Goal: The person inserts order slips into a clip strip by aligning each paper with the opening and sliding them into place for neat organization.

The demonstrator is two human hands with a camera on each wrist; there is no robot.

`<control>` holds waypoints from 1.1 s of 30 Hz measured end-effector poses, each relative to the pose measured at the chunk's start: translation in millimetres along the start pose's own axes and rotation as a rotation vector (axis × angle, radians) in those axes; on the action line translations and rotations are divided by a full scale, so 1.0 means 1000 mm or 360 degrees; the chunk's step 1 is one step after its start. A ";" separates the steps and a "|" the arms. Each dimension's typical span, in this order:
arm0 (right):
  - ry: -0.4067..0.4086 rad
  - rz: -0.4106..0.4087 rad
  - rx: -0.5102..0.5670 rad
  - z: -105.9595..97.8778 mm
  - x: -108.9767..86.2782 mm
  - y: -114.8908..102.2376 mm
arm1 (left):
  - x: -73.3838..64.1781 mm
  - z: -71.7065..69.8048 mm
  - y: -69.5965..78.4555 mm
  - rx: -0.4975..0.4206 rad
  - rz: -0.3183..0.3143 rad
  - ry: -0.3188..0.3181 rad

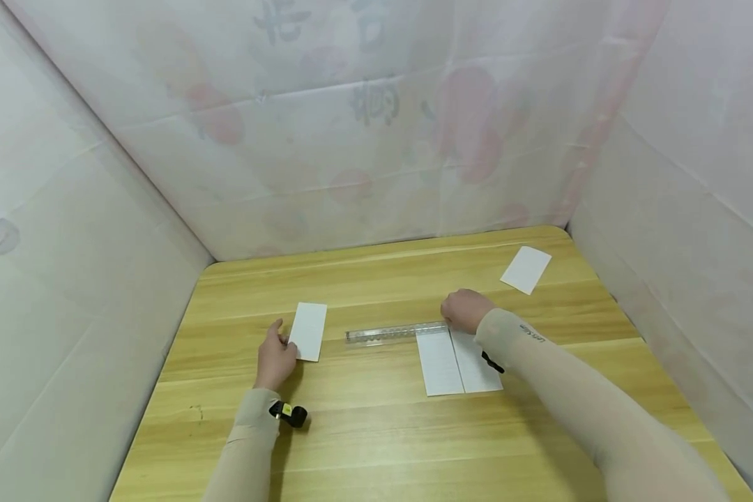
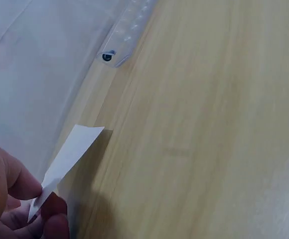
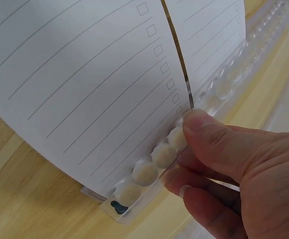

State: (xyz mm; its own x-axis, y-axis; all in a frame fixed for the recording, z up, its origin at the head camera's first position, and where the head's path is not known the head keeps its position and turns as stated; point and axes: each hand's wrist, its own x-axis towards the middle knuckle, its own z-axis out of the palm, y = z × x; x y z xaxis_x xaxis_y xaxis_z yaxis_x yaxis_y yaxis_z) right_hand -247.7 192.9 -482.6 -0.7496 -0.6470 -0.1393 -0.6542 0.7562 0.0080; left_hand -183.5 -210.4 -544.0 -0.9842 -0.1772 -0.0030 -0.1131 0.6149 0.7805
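My left hand [image 1: 276,357] pinches the lower left edge of a small white sheet [image 1: 309,331] between thumb and fingers. In the left wrist view this sheet [image 2: 74,152] is tilted up off the table. To the right of it lies a clear plastic binding strip [image 1: 383,335] with a row of rounded bumps. My right hand [image 1: 467,312] pinches the strip's right part, thumb on one side and fingers on the other. Two lined sheets with small checkboxes, a left sheet [image 1: 440,366] and a right sheet [image 3: 79,84], lie side by side with their top edges at the strip.
Another white sheet [image 1: 527,270] lies at the table's back right. The wooden table [image 1: 364,432] is bounded by pale printed cloth [image 1: 326,153] at the back and both sides. Small black devices are strapped to both wrists.
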 end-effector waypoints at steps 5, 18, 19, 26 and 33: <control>-0.0019 0.0012 -0.0014 0.001 -0.002 -0.001 | -0.003 -0.002 0.001 -0.0126 -0.0075 -0.0065; 0.0038 -0.0020 -0.0011 -0.001 -0.006 -0.002 | -0.009 0.003 0.015 -0.0602 -0.0300 -0.0268; 0.0041 -0.0018 -0.0014 -0.001 -0.007 -0.003 | -0.009 0.003 0.016 -0.0609 -0.0301 -0.0271; 0.0042 0.0001 0.0013 0.001 -0.005 -0.006 | -0.010 0.011 0.020 -0.0693 -0.0316 -0.0302; 0.0038 0.0005 0.0012 0.002 -0.005 -0.007 | -0.016 0.010 0.019 -0.0617 -0.0261 -0.0343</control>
State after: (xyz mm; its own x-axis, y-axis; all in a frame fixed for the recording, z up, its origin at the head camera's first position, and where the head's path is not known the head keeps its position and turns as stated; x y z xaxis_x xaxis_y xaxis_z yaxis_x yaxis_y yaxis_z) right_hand -239.3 191.5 -484.3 -0.7540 -0.6467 -0.1154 -0.6511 0.7590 0.0011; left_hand -171.7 -187.6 -535.3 -0.9681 -0.0592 -0.2434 -0.2504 0.2527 0.9346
